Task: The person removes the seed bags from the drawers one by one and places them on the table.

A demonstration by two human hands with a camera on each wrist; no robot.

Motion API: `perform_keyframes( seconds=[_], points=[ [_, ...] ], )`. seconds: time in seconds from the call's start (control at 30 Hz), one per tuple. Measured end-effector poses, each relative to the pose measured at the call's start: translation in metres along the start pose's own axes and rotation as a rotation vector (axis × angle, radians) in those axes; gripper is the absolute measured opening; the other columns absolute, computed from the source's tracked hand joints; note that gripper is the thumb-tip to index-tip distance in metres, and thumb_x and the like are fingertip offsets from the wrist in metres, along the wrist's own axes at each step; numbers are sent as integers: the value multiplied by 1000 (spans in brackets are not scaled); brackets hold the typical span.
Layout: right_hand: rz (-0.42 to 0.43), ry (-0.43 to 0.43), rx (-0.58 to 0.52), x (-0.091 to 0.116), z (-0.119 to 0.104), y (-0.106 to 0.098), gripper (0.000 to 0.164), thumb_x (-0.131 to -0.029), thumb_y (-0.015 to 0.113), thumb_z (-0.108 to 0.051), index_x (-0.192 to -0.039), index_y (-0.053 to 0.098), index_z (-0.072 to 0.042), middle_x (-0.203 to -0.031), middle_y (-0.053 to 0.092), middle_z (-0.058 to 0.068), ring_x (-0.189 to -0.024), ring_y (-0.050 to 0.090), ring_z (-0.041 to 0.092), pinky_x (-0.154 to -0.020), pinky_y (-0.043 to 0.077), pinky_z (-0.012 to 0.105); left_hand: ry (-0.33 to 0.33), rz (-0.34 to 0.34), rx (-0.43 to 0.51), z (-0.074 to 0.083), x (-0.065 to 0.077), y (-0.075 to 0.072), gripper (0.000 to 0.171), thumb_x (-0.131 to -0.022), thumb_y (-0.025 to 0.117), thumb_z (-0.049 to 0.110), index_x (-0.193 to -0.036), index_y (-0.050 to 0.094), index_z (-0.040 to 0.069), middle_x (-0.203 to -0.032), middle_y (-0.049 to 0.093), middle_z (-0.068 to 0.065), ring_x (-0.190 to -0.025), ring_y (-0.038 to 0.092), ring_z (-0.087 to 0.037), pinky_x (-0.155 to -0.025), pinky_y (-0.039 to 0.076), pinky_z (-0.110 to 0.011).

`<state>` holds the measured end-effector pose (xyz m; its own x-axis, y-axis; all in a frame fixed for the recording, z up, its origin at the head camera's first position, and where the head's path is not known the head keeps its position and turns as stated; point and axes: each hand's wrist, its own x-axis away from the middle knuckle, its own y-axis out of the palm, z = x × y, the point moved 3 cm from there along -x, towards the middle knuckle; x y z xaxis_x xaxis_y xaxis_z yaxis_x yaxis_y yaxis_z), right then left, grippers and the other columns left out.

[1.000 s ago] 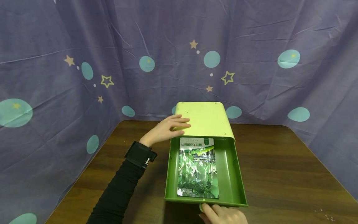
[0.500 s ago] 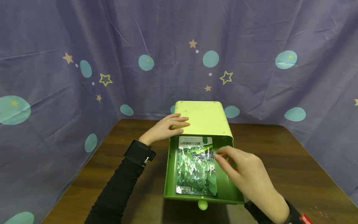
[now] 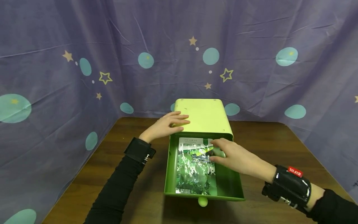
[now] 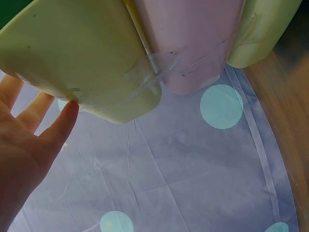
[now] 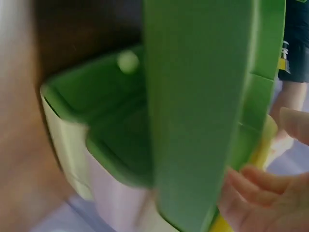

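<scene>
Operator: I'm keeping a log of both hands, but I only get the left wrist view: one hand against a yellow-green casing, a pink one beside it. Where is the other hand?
Observer: The head view shows the right hand over the right-hand part of a pulled-out green drawer.

Operator: Is there anything inside that drawer?

Observer: Yes, a shiny green-and-white packet lying flat. I can't tell whether the fingertips touch its edge.

Operator: I see other casings too. Are their drawers out as well?

Observer: They look pushed in: the right wrist view shows two green fronts sitting within their casings, though that picture is blurred.
</scene>
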<state>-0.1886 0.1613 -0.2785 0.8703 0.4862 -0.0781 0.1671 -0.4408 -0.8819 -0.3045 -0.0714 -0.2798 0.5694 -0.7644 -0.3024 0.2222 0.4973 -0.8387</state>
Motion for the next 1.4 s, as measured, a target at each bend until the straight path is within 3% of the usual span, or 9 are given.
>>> perform_keyframes(
  seconds=[0.13, 0.37, 0.57, 0.73, 0.93, 1.07, 1.23, 1.4],
  points=[
    [-67, 79, -186, -5, 9, 1, 69, -92, 62, -33, -139, 33, 9, -126, 46, 26, -110, 50, 40, -80, 50, 47, 3, -1, -3, -1, -1, 0, 50, -97, 46, 46, -135, 54, 14, -146, 38, -3, -139, 17, -23, -111, 15, -47],
    [-196, 316, -662, -12, 17, 8, 83, -95, 58, -31, -143, 6, 11, -139, 22, 36, -124, 34, 48, -93, 42, 52, 7, -8, -1, -2, -1, 0, 63, -93, 39, 59, -135, 54, 14, -146, 37, -3, -139, 16, -23, -111, 16, -47],
    [-201, 380, -831, -19, 18, 14, 88, -94, 57, -32, -143, -1, 12, -141, 18, 34, -124, 30, 47, -92, 43, 53, 3, -5, 0, -3, 0, -1, 62, -93, 40, 58, -135, 53, 14, -146, 37, -2, -139, 16, -22, -111, 16, -48],
    [-180, 418, -883, -24, 17, 18, 88, -93, 59, -30, -143, 2, 14, -139, 24, 32, -118, 36, 43, -89, 46, 50, -1, -11, -6, -3, -1, -1, 52, -97, 45, 48, -135, 53, 15, -146, 37, -2, -139, 16, -22, -111, 17, -46],
    [-178, 425, -877, -30, 13, 23, 80, -92, 61, -25, -142, 10, 11, -125, 37, 27, -100, 46, 32, -85, 50, 45, -12, -8, -7, -4, -1, 0, 42, -98, 51, 34, -135, 54, 15, -146, 37, -1, -139, 16, -21, -111, 18, -45],
    [-193, 407, -872, -31, 11, 24, 72, -93, 59, -16, -142, 11, 6, -112, 42, 23, -84, 49, 26, -81, 51, 43, -3, -8, -11, -4, -2, 1, 43, -98, 51, 36, -135, 53, 16, -146, 37, -1, -139, 15, -21, -111, 17, -44],
    [-185, 365, -866, -34, 13, 23, 59, -94, 51, 0, -139, 12, 4, -104, 45, 22, -82, 48, 26, -72, 54, 41, 0, -5, -4, -4, -1, 0, 44, -97, 50, 38, -135, 53, 16, -146, 37, 0, -139, 15, -21, -111, 17, -44],
    [-159, 343, -861, -35, 18, 21, 56, -93, 46, 6, -138, 14, 5, -88, 49, 14, -76, 48, 23, -67, 54, 38, -3, -11, -6, -4, -1, -1, 45, -97, 50, 39, -135, 53, 16, -146, 37, 0, -139, 15, -20, -111, 17, -45]
  ],
)
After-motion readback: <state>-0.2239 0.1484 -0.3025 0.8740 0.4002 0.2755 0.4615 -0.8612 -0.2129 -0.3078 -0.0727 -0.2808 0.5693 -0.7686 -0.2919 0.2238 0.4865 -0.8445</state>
